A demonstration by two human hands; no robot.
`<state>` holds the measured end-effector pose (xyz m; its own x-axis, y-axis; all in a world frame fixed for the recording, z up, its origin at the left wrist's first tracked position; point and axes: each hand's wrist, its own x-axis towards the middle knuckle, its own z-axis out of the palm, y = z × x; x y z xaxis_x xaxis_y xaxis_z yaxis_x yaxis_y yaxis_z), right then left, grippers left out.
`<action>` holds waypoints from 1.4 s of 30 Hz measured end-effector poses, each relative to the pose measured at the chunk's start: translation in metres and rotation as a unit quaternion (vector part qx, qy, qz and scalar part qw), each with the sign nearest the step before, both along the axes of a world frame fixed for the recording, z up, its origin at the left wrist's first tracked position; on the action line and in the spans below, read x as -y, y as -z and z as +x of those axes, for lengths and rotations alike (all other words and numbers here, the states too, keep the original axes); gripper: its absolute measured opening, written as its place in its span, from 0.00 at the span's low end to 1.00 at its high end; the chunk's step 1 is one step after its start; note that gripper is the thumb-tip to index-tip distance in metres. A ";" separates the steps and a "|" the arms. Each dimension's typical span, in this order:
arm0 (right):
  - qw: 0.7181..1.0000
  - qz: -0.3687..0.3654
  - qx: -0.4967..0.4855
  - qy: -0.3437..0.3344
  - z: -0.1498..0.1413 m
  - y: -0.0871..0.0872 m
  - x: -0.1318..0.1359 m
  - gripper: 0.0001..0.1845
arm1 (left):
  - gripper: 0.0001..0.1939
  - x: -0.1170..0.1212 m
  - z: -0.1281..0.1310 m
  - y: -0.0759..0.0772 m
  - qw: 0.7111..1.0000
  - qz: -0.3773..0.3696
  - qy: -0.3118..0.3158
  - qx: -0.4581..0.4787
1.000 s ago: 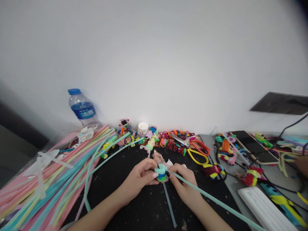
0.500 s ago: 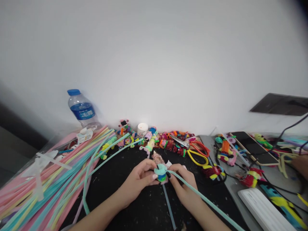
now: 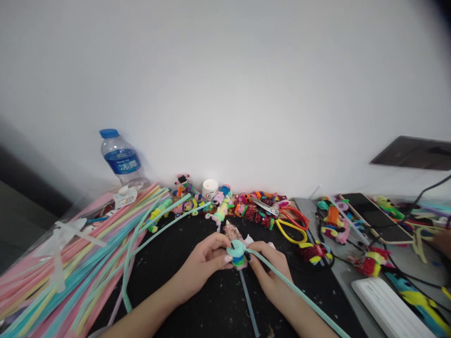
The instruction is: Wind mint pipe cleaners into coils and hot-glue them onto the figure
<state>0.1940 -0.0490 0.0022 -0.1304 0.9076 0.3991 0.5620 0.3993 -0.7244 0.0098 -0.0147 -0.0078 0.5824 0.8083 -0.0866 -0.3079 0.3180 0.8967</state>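
Observation:
My left hand (image 3: 207, 259) pinches a small wound pipe-cleaner piece (image 3: 237, 259), mint on top with blue and green bands below. My right hand (image 3: 270, 268) is closed at its other side, thumb and fingers on a mint pipe cleaner (image 3: 296, 287). One end of this strand wraps over the top of the piece; the rest runs down past my right forearm to the bottom edge. Below the piece, a translucent stick (image 3: 248, 303) lies on the black mat (image 3: 197, 305). A pinkish, mottled object (image 3: 232, 231) sits just behind my fingers, partly hidden.
Loose pastel pipe cleaners (image 3: 88, 263) cover the left side, near a water bottle (image 3: 123, 159). Along the wall lie several fuzzy figures (image 3: 221, 206), a white cup (image 3: 210, 188) and scissors (image 3: 291, 225). A phone (image 3: 377, 218), cables and a white power strip (image 3: 391, 307) are at right.
The long tail of the mint pipe cleaner has swung inward, closer to my right forearm. Both hands keep nearly the same place and hold. The view has shifted slightly.

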 end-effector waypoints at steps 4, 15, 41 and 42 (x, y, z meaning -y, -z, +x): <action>1.000 -0.017 0.005 0.004 0.001 0.001 0.000 0.06 | 0.07 0.000 0.001 0.002 1.000 0.009 -0.016 -0.011; 1.000 -0.010 0.003 0.006 0.001 0.004 0.000 0.08 | 0.07 0.002 0.002 0.001 0.999 0.030 -0.031 -0.022; 0.999 0.003 -0.007 0.035 -0.002 0.006 0.000 0.11 | 0.05 0.008 0.005 -0.001 0.985 0.126 -0.075 -0.091; 0.999 -0.002 -0.004 0.037 -0.002 0.006 0.000 0.10 | 0.05 0.008 0.006 -0.002 0.985 0.123 -0.077 -0.092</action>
